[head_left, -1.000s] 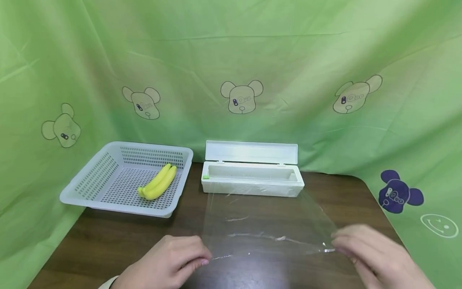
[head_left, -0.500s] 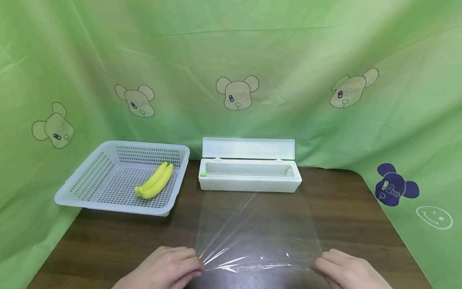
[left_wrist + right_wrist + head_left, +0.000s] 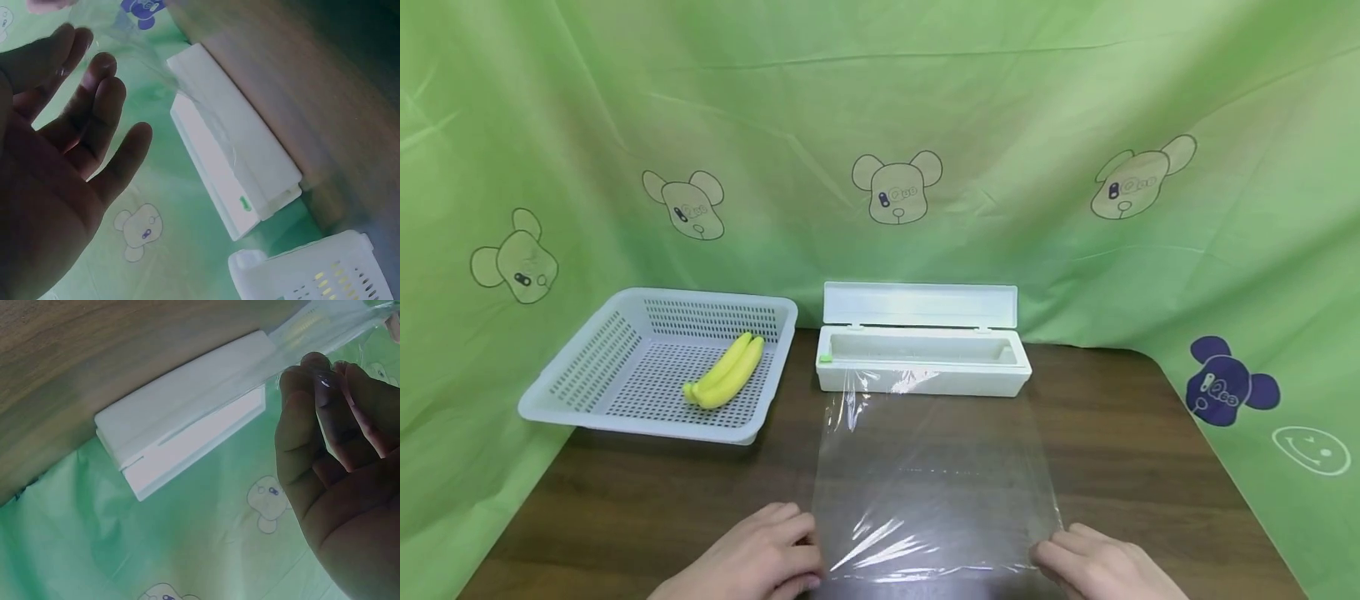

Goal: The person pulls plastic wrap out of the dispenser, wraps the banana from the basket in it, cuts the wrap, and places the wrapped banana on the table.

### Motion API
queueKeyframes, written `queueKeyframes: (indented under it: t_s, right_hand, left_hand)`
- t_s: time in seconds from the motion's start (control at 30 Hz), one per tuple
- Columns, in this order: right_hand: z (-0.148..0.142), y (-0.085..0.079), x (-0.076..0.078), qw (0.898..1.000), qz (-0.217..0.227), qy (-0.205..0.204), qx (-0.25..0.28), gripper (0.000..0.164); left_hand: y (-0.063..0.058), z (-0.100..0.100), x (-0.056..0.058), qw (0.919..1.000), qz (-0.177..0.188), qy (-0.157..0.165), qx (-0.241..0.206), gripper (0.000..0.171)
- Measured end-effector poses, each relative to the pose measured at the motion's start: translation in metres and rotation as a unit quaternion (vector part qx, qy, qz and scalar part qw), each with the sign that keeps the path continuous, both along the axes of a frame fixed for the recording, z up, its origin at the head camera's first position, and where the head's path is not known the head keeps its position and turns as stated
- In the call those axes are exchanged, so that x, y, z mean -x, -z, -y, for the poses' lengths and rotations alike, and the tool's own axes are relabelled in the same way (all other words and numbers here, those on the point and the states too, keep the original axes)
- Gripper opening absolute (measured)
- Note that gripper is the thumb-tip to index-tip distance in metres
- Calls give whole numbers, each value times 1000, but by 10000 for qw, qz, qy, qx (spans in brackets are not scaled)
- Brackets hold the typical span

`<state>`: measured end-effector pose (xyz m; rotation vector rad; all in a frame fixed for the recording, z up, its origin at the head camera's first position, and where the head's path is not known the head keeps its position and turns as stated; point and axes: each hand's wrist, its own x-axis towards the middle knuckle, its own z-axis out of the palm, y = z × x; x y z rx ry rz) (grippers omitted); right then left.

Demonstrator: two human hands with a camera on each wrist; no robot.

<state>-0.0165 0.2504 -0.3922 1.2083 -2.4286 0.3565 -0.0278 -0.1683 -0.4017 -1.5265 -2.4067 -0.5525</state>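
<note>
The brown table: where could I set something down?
Bare table lies right of the clear film, bordered by the right hand and green cloth, and at left, between the basket and left hand. The middle is crowded: film stretches from the white box to both hands. The basket fills the back left.

Your right hand (image 3: 344, 462): pinching clear film (image 3: 347, 334) at fingertips. Beside your hand: long white box (image 3: 181, 387), partly behind film. Past box from your hand: brown wooden tabletop (image 3: 69, 362). Behind your hand: green cloth (image 3: 194, 537).
</note>
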Motion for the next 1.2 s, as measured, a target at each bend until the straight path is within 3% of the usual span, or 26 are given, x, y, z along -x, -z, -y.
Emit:
queueKeyframes:
  t_s: [0.33, 0.43, 0.57, 0.73, 0.93, 1.13, 1.2]
  right_hand:
    - [2, 4, 0, 9999, 24, 101, 58, 41]
    - [2, 5, 1, 9999, 70, 86, 37, 41]
    - [2, 8, 1, 9998, 167, 136, 18, 42]
    - [3, 10, -2, 9997, 65, 226, 66, 42]
    - [3, 13, -1, 9996, -39, 219, 151, 21]
    - [4, 17, 4, 9988, 352, 333, 71, 20]
    - [6, 19, 7, 9977, 521, 439, 15, 33]
  left_hand:
    - [1, -1, -2, 9982, 430, -232, 334, 6]
    - [2, -1, -1, 9986, 371, -236, 309, 7]
    - [5, -1, 0, 9996, 31, -229, 179, 11]
    - [6, -2, 0, 9991, 133, -335, 216, 10]
    - [6, -2, -1, 9979, 282, -536, 236, 4]
    - [12, -7, 4, 9976, 208, -633, 188, 7]
    - [15, -10, 7, 9970, 244, -692, 242, 7]
